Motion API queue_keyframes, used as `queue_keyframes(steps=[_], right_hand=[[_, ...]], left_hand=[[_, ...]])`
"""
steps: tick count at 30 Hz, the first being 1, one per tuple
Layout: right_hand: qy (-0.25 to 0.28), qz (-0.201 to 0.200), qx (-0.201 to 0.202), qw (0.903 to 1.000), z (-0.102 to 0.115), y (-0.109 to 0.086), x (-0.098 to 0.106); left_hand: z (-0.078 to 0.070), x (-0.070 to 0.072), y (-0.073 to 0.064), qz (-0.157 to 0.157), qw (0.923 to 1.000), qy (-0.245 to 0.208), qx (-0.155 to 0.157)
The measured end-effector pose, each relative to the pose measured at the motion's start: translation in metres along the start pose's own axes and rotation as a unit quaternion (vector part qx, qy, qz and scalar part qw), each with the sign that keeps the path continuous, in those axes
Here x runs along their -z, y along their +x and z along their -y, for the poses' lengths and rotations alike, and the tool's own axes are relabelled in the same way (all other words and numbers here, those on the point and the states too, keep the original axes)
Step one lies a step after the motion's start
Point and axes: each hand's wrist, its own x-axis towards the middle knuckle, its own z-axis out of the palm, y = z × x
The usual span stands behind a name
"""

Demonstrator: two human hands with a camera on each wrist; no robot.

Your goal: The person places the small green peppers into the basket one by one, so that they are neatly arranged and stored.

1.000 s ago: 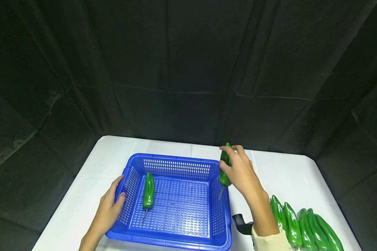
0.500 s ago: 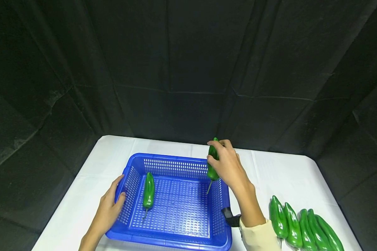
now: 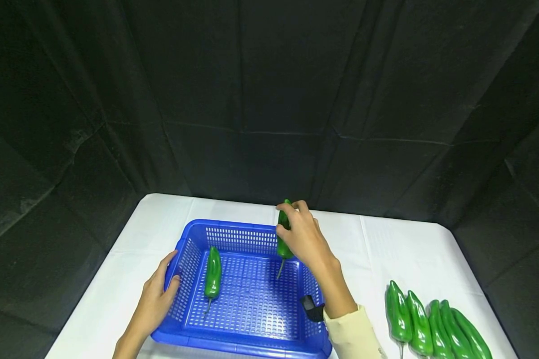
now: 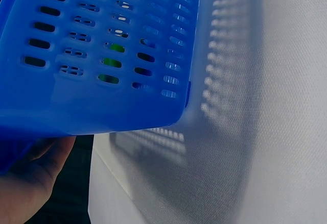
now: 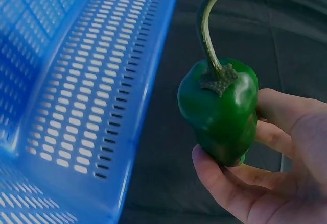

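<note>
My right hand (image 3: 304,237) pinches a green pepper (image 3: 284,244) between thumb and fingers, above the far side of a blue plastic basket (image 3: 242,346). In the right wrist view the pepper's (image 5: 219,112) stem end faces the camera, and the basket wall (image 5: 87,96) lies beside it. On the basket floor at the left rests a second green pepper (image 3: 213,273), its stem toward me. My left hand (image 3: 156,294) grips the basket's left rim, thumb on the inner side. From the left wrist camera, part of that hand (image 4: 38,178) shows below the basket wall (image 4: 102,101).
Several green peppers (image 3: 440,329) lie side by side on the white-covered table (image 3: 377,254), right of the basket. A black curtain (image 3: 251,99) surrounds the table at the back and sides. A black strap (image 3: 313,311) sits on my right wrist.
My right hand has carried its pepper leftward, from the basket's right rim to over its far middle-right part. The left hand and basket stay where they were.
</note>
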Motion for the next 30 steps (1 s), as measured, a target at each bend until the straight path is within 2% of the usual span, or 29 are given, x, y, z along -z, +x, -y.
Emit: queue_keyframes(steps=[8, 22, 30], right_hand=[[0.002, 0.017, -0.006, 0.9998, 0.010, 0.002, -0.017], [0.026, 0.053, 0.028, 0.9979, 0.023, -0.001, -0.055], [0.025, 0.058, 0.043, 0.9971, 0.022, -0.002, -0.072]], left_hand=[[-0.001, 0.000, 0.000, 0.006, 1.0000, -0.006, 0.006], [0.006, 0.001, -0.001, 0.005, 1.0000, -0.005, 0.000], [0.001, 0.003, -0.001, 0.000, 1.0000, -0.002, -0.003]])
